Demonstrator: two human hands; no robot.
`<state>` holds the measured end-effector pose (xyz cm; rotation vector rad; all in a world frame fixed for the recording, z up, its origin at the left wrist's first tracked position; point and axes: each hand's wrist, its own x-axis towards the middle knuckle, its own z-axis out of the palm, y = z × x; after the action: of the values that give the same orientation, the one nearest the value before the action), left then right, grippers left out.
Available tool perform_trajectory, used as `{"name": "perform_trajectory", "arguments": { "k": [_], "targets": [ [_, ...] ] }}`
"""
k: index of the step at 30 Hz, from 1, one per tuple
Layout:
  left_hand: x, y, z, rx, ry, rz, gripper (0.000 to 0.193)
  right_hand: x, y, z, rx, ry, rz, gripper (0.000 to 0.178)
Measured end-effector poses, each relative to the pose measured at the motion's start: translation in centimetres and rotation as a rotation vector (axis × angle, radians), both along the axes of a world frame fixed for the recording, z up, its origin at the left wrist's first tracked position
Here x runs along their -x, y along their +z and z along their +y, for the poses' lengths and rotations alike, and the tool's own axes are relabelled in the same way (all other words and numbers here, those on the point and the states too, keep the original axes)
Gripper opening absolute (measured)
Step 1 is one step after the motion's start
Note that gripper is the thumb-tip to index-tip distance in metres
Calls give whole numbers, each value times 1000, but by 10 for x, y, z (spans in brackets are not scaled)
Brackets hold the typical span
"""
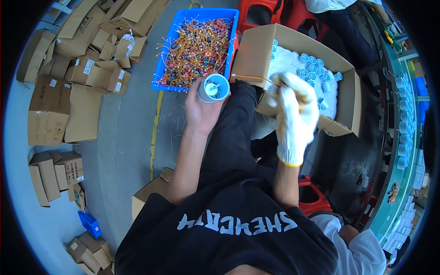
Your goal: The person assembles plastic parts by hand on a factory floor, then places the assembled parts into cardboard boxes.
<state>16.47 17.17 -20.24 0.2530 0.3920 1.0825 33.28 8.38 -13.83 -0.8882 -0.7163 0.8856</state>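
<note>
My bare left hand [201,112] holds a pale blue plastic cylinder housing [215,87], its open end facing up and a round white post showing inside. My right hand [297,112], in a white knitted glove, pinches a thin yellow-and-red wire lead [250,77]. The lead sticks out leftward toward the housing, apart from it, with a small pale connector at its tip. Just beyond my left hand stands a blue bin [233,36] heaped with similar wire leads [197,50]. Behind my right hand is an open cardboard box [254,50] holding several pale blue cylinder housings [312,68].
Flattened and open cardboard boxes [48,107] line the left wall. At the right runs a green workbench [389,183] with a row of pale blue cylinders [404,133]. Red stools [259,11] stand at the back. Other people [355,247] sit nearby.
</note>
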Motion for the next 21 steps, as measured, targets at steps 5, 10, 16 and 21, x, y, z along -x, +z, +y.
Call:
{"name": "perform_trajectory", "arguments": {
  "k": [5,10,16,21],
  "targets": [
    [-2,0,-1,157,283,-210,39,23,13,-27,-99,-41,-157,30],
    [1,-3,1,-252,75,-336,37,37,14,-28,-46,5,-185,31],
    [-8,5,1,-277,88,-268,33,45,4,-24,-59,10,-235,28],
    [-8,3,-1,-316,98,-234,32,49,-4,-22,-94,-3,-322,28]
  ]
}}
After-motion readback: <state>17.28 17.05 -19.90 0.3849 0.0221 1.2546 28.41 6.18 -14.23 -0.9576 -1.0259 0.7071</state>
